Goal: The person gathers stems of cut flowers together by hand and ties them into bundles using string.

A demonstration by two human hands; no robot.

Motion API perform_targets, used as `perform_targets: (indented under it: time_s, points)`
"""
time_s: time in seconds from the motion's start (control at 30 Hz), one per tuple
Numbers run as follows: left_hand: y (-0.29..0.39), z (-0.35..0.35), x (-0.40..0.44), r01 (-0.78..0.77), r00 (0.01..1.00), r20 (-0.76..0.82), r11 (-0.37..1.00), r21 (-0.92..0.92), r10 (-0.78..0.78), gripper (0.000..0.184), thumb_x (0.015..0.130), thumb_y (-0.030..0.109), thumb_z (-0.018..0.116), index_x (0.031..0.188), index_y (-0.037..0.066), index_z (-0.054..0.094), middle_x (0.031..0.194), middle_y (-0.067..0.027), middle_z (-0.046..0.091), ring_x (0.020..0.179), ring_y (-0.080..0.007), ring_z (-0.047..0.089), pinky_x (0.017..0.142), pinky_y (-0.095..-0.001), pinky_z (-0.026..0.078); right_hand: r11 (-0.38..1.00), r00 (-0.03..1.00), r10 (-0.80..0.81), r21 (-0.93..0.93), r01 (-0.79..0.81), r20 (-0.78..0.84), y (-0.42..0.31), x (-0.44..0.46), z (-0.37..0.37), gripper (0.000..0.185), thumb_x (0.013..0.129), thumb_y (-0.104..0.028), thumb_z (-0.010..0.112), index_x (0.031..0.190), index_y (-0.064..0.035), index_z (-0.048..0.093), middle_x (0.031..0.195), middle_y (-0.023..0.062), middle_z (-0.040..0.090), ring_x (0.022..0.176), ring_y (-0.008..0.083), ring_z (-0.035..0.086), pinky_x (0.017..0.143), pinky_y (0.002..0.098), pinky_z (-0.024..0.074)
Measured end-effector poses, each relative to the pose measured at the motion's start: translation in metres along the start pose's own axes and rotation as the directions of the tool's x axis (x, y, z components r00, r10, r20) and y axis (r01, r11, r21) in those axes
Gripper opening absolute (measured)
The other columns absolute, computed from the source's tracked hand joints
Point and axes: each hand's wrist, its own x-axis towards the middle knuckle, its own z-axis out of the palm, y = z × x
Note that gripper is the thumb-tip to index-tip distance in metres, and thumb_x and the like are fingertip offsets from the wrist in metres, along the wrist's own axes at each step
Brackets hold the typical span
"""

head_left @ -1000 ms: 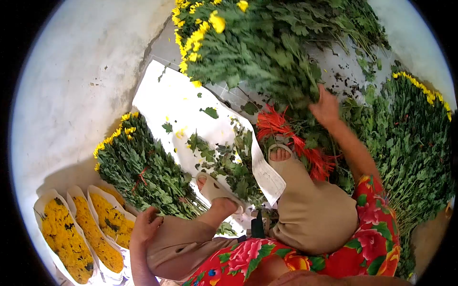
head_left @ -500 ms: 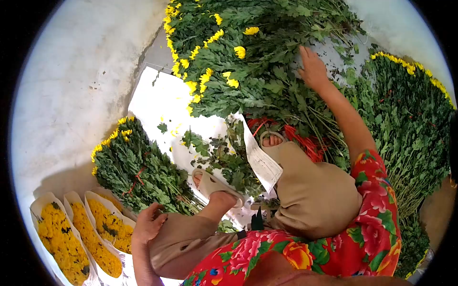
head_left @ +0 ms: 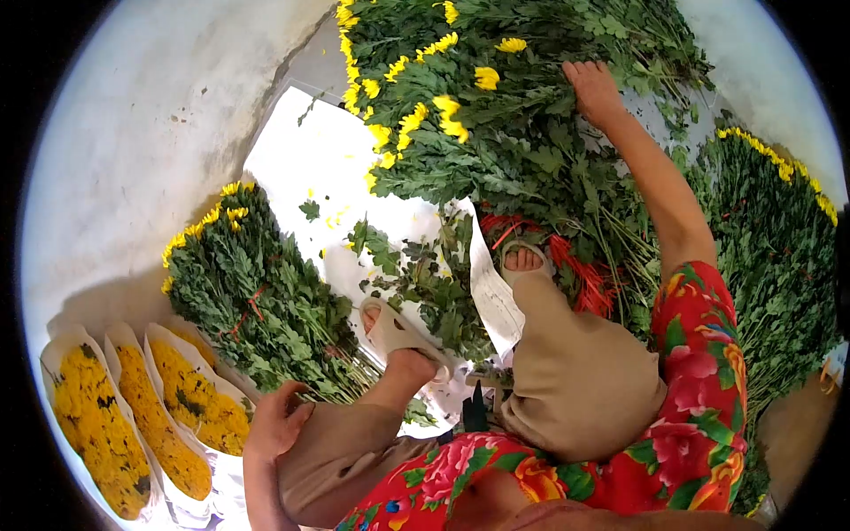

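At the far side, my right hand reaches over a heap of yellow chrysanthemums, its fingers bent down among the leafy stems. It looks closed on a chrysanthemum stem, though the leaves partly hide the grip. One yellow bloom on the heap's left side is blurred by motion. My left hand rests by my left knee, fingers loosely curved and apart from the thumb, with nothing in it. Left of my feet lies a leafy chrysanthemum bundle tied with red string.
Paper-wrapped bunches of yellow flowers stand at lower left. More chrysanthemums are piled along the right. Red ties lie near my right foot. Loose leaves litter the white sheet between my feet. A pale wall rises at left.
My right hand has shifted up, farther along the heap, and the blurred bloom has moved with it relative to its neighbours. My left hand stays by the knee. The view has shifted slightly.
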Motion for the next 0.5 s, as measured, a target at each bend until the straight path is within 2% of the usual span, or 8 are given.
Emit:
perform_targets:
  time_s: [0.07, 0.13, 0.23, 0.3, 0.37, 0.4, 0.43, 0.5]
  points:
    - [0.012, 0.004, -0.006, 0.030, 0.999, 0.013, 0.999, -0.023, -0.029, 0.029, 0.087, 0.007, 0.063, 0.113, -0.004, 0.057, 0.089, -0.0167, 0.067, 0.079, -0.0216, 0.063, 0.071, -0.0339, 0.049, 0.992, 0.982, -0.121, 0.028, 0.127, -0.143, -0.020, -0.020, -0.041, 0.064, 0.075, 0.002, 0.067, 0.134, -0.0032, 0.044, 0.117, 0.0129, 0.056, 0.112, 0.0299, 0.052, 0.097, 0.0430, 0.0402]
    - [0.036, 0.004, -0.011, -0.188, 0.973, -0.129, 0.982, 0.034, 0.191, 0.033, 0.083, 0.013, 0.068, 0.112, 0.000, 0.059, 0.077, -0.0198, 0.062, 0.069, -0.0296, 0.061, 0.065, -0.0372, 0.048, 0.965, 0.943, -0.200, 0.116, 0.237, -0.265, -0.060, -0.052, -0.096, 0.044, 0.077, 0.003, 0.061, 0.119, -0.0015, 0.048, 0.099, 0.0139, 0.059, 0.095, 0.0298, 0.058, 0.088, 0.0427, 0.0434]
    - [0.065, 0.019, 0.004, -0.377, 0.913, -0.186, 0.925, -0.042, 0.364, 0.036, 0.089, 0.012, 0.064, 0.121, -0.003, 0.055, 0.098, -0.0212, 0.066, 0.090, -0.0260, 0.066, 0.079, -0.0357, 0.051, 0.951, 0.908, -0.219, 0.132, 0.281, -0.357, -0.120, -0.101, -0.129, 0.051, 0.074, -0.002, 0.068, 0.121, -0.0015, 0.047, 0.096, 0.0128, 0.060, 0.092, 0.0289, 0.059, 0.082, 0.0420, 0.0454]
    - [0.094, 0.031, 0.030, -0.400, 0.911, -0.043, 0.850, -0.343, 0.411, 0.050, 0.096, 0.017, 0.059, 0.138, -0.006, 0.043, 0.130, -0.0201, 0.057, 0.115, -0.0262, 0.058, 0.099, -0.0354, 0.047, 0.906, 0.889, -0.194, 0.272, 0.325, -0.416, -0.148, -0.131, -0.140, 0.065, 0.069, -0.009, 0.076, 0.126, -0.0013, 0.046, 0.096, 0.0118, 0.059, 0.092, 0.0287, 0.059, 0.079, 0.0405, 0.0459]
    - [0.125, 0.050, 0.071, -0.266, 0.928, 0.028, 0.713, -0.648, 0.371, 0.082, 0.090, 0.035, 0.068, 0.147, -0.006, 0.026, 0.140, -0.0250, 0.046, 0.126, -0.0301, 0.050, 0.101, -0.0390, 0.045, 0.881, 0.904, -0.195, 0.337, 0.331, -0.380, -0.162, -0.157, -0.147, 0.073, 0.066, -0.013, 0.079, 0.129, -0.0008, 0.044, 0.096, 0.0125, 0.059, 0.091, 0.0289, 0.059, 0.079, 0.0405, 0.0461]
    - [0.132, 0.071, 0.101, -0.299, 0.918, -0.074, 0.555, -0.776, 0.391, 0.097, 0.085, 0.045, 0.071, 0.150, -0.005, 0.018, 0.145, -0.0257, 0.040, 0.129, -0.0321, 0.047, 0.102, -0.0411, 0.044, 0.863, 0.930, -0.182, 0.401, 0.306, -0.318, -0.165, -0.170, -0.149, 0.080, 0.064, -0.016, 0.082, 0.132, -0.0003, 0.043, 0.096, 0.0133, 0.059, 0.091, 0.0290, 0.059, 0.079, 0.0405, 0.0463]
    - [0.150, 0.085, 0.127, -0.257, 0.928, -0.108, 0.403, -0.878, 0.357, 0.103, 0.084, 0.047, 0.073, 0.150, -0.005, 0.013, 0.146, -0.0262, 0.038, 0.130, -0.0329, 0.046, 0.102, -0.0423, 0.043, 0.838, 0.962, -0.206, 0.477, 0.267, -0.177, -0.166, -0.180, -0.152, 0.088, 0.065, -0.022, 0.084, 0.137, -0.0004, 0.039, 0.105, 0.0163, 0.060, 0.097, 0.0321, 0.059, 0.083, 0.0399, 0.0464]
    - [0.189, 0.112, 0.163, -0.209, 0.940, -0.188, 0.043, -0.977, 0.286, 0.107, 0.082, 0.046, 0.075, 0.150, -0.004, 0.010, 0.145, -0.0260, 0.038, 0.130, -0.0340, 0.045, 0.103, -0.0455, 0.043, 0.740, 0.964, -0.244, 0.622, 0.256, -0.107, -0.166, -0.206, -0.146, 0.093, 0.066, -0.022, 0.084, 0.142, -0.0020, 0.034, 0.114, 0.0180, 0.059, 0.104, 0.0347, 0.057, 0.086, 0.0400, 0.0466]
